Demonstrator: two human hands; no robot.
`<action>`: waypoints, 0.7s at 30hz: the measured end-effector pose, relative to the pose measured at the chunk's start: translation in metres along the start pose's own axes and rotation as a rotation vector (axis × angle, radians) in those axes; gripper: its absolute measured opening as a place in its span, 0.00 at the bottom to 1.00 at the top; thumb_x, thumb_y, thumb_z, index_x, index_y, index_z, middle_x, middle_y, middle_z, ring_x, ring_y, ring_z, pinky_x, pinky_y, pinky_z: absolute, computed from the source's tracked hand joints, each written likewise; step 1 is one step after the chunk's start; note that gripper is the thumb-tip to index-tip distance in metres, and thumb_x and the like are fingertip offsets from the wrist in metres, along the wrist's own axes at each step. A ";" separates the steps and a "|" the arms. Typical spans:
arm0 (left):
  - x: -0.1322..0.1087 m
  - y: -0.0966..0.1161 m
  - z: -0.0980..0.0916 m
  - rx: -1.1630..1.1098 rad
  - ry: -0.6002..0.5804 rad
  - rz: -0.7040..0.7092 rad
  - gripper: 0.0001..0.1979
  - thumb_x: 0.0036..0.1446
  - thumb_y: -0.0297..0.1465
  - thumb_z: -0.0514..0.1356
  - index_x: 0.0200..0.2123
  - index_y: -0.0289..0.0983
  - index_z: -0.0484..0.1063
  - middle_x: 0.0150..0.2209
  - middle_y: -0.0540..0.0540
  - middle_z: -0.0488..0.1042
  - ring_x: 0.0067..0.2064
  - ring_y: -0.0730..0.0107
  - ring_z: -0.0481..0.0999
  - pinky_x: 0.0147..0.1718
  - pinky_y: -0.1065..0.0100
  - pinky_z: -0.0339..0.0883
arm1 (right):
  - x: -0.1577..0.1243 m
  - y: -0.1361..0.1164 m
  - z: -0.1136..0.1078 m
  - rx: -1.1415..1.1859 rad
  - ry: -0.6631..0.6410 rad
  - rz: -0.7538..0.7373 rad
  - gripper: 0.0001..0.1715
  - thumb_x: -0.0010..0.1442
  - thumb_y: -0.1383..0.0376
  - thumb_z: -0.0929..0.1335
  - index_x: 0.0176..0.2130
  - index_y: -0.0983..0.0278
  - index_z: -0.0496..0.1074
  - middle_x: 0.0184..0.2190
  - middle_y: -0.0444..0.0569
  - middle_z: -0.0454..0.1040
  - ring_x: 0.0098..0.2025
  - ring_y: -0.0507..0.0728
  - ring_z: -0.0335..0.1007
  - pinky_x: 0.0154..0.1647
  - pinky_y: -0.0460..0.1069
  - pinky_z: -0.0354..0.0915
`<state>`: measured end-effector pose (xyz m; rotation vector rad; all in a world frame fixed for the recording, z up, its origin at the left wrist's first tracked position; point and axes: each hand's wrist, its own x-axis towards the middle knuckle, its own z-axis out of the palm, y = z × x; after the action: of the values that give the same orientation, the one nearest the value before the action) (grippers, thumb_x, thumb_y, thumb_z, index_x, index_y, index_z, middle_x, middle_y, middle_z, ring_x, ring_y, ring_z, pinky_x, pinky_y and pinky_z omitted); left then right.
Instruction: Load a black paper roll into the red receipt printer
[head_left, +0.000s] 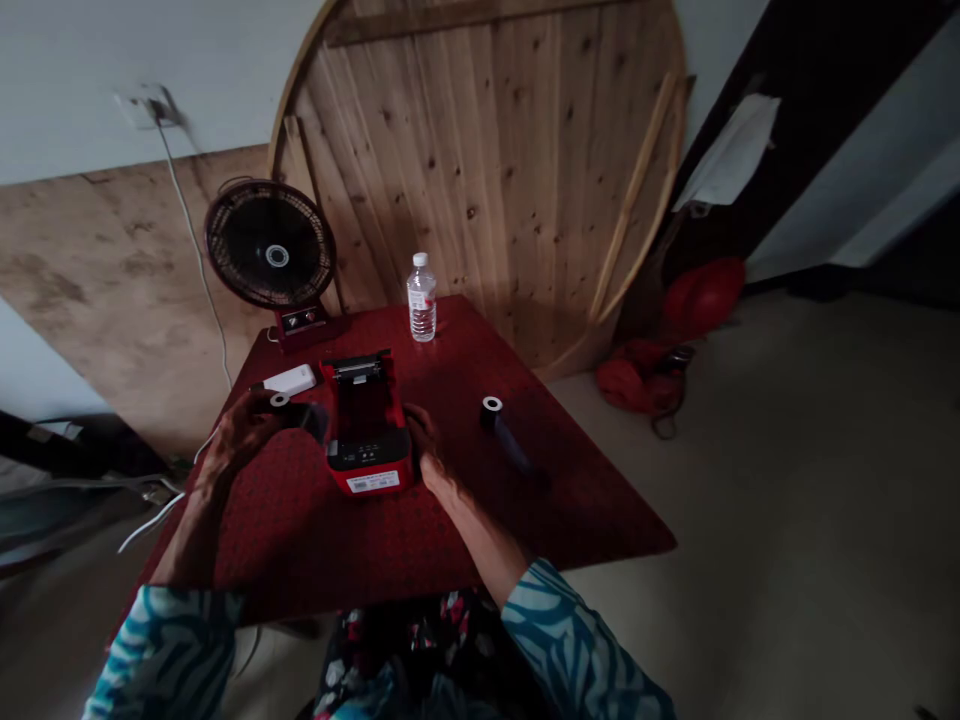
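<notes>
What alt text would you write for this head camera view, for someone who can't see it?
A person's left hand holds a dark roll beside an open red printer, which their right hand touches. On the red table are also a second dark roll, a water bottle and a small fan.

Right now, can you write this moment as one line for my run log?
left hand: holds dark roll | right hand: touches red printer, lid open | red table: second dark roll

Red boxy printer I touch (367,470): glossy plastic.
Red table cover (577,500): matt, rough cloth.
Round pine board (480,180): rough wood.
</notes>
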<state>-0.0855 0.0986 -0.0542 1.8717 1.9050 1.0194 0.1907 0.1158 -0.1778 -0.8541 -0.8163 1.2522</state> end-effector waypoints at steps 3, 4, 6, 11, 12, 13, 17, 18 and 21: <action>0.002 -0.032 0.017 -0.127 -0.013 -0.126 0.22 0.39 0.41 0.66 0.38 0.37 0.73 0.35 0.43 0.82 0.40 0.53 0.82 0.39 0.60 0.76 | -0.002 -0.002 0.000 -0.014 -0.003 0.000 0.21 0.52 0.53 0.70 0.44 0.59 0.76 0.41 0.46 0.81 0.44 0.59 0.75 0.47 0.53 0.69; 0.001 -0.039 0.023 -0.144 -0.012 -0.147 0.20 0.38 0.40 0.65 0.36 0.37 0.72 0.34 0.43 0.82 0.40 0.53 0.81 0.39 0.59 0.76 | -0.002 -0.003 -0.001 -0.024 -0.010 0.001 0.21 0.52 0.53 0.70 0.44 0.60 0.76 0.41 0.46 0.81 0.44 0.59 0.75 0.47 0.53 0.69; -0.003 -0.051 0.033 -0.157 0.007 -0.164 0.20 0.39 0.40 0.63 0.37 0.37 0.72 0.35 0.43 0.82 0.41 0.51 0.81 0.41 0.57 0.76 | -0.003 -0.004 -0.002 -0.040 -0.034 0.005 0.21 0.53 0.53 0.69 0.44 0.60 0.76 0.41 0.47 0.81 0.44 0.60 0.75 0.47 0.54 0.69; -0.015 -0.058 0.034 -0.199 -0.014 -0.138 0.25 0.44 0.39 0.63 0.48 0.38 0.72 0.44 0.43 0.81 0.48 0.52 0.80 0.46 0.58 0.75 | -0.002 -0.004 -0.005 -0.074 -0.040 0.004 0.22 0.54 0.53 0.69 0.47 0.61 0.75 0.45 0.49 0.81 0.49 0.61 0.75 0.51 0.55 0.69; -0.017 -0.056 0.033 -0.214 -0.016 -0.130 0.26 0.46 0.40 0.63 0.50 0.38 0.72 0.46 0.42 0.81 0.49 0.53 0.80 0.46 0.58 0.75 | -0.002 -0.003 -0.004 -0.078 -0.036 -0.003 0.23 0.55 0.53 0.68 0.47 0.61 0.74 0.45 0.49 0.80 0.49 0.61 0.74 0.51 0.55 0.69; -0.019 -0.053 0.031 -0.229 0.001 -0.123 0.26 0.49 0.41 0.62 0.52 0.38 0.71 0.49 0.41 0.80 0.50 0.53 0.79 0.47 0.59 0.75 | -0.002 -0.002 -0.004 -0.080 -0.037 -0.013 0.23 0.56 0.53 0.68 0.48 0.61 0.74 0.46 0.49 0.80 0.50 0.61 0.74 0.52 0.55 0.69; -0.031 -0.039 0.030 -0.251 0.235 -0.085 0.28 0.56 0.43 0.59 0.58 0.38 0.69 0.62 0.39 0.71 0.59 0.51 0.74 0.57 0.55 0.70 | -0.008 -0.003 0.001 -0.125 -0.061 -0.070 0.23 0.60 0.54 0.66 0.52 0.60 0.72 0.50 0.49 0.78 0.54 0.61 0.73 0.57 0.56 0.66; -0.035 -0.036 0.030 -0.241 0.289 -0.061 0.28 0.57 0.43 0.59 0.59 0.39 0.68 0.63 0.39 0.70 0.61 0.51 0.72 0.59 0.54 0.68 | -0.011 -0.006 0.001 -0.172 -0.057 -0.085 0.23 0.60 0.53 0.66 0.53 0.59 0.72 0.52 0.49 0.78 0.55 0.61 0.72 0.59 0.57 0.65; -0.049 -0.031 0.031 -0.205 0.408 0.042 0.25 0.60 0.43 0.58 0.59 0.41 0.69 0.63 0.41 0.70 0.63 0.53 0.69 0.62 0.53 0.64 | -0.014 -0.031 -0.007 -0.343 -0.063 -0.163 0.24 0.61 0.54 0.66 0.55 0.57 0.71 0.53 0.49 0.77 0.58 0.61 0.70 0.62 0.58 0.62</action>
<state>-0.0836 0.0629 -0.1096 1.6898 1.8787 1.6466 0.2088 0.0981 -0.1542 -1.0029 -1.1497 1.0141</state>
